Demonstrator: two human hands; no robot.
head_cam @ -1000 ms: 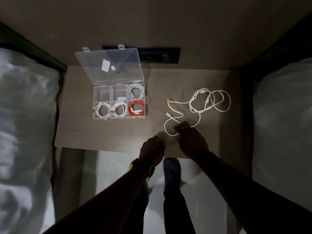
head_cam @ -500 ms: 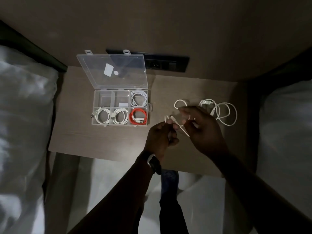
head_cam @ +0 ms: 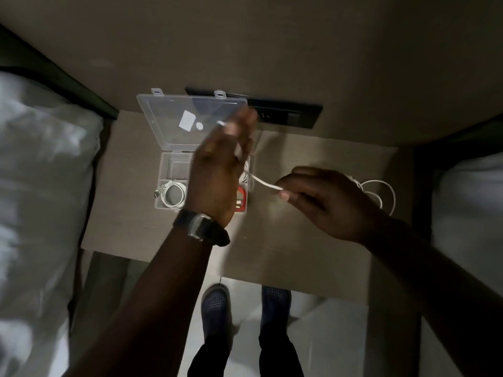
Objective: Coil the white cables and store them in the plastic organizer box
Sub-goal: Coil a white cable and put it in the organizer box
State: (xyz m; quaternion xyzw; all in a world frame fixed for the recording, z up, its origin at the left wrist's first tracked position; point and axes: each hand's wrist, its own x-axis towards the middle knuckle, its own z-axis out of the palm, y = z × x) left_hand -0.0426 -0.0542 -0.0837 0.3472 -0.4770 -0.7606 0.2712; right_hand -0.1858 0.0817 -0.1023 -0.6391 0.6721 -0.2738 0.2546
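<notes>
A loose white cable [head_cam: 263, 182] stretches between both hands above the bedside table. My left hand [head_cam: 217, 164] is raised over the clear plastic organizer box [head_cam: 174, 170], with the cable's plug end pinched at its fingertips. My right hand [head_cam: 326, 202] pinches the same cable further along, and the remaining tangle [head_cam: 381, 191] lies on the table behind it. The box's lid [head_cam: 168, 118] stands open. A coiled white cable [head_cam: 174, 195] sits in the front left compartment and a red cable [head_cam: 242, 200] shows at the front right. My left hand hides the other compartments.
The wooden bedside table [head_cam: 272, 235] stands between two beds with white bedding [head_cam: 40, 186]. A black socket panel [head_cam: 288, 115] is on the wall behind the box. My feet [head_cam: 217, 303] stand on the pale floor below the table's front edge.
Both hands have risen from the table with the cable. My left hand moved up over the box, drawing the plug end away from my right hand, and the cable is now stretched between them.
</notes>
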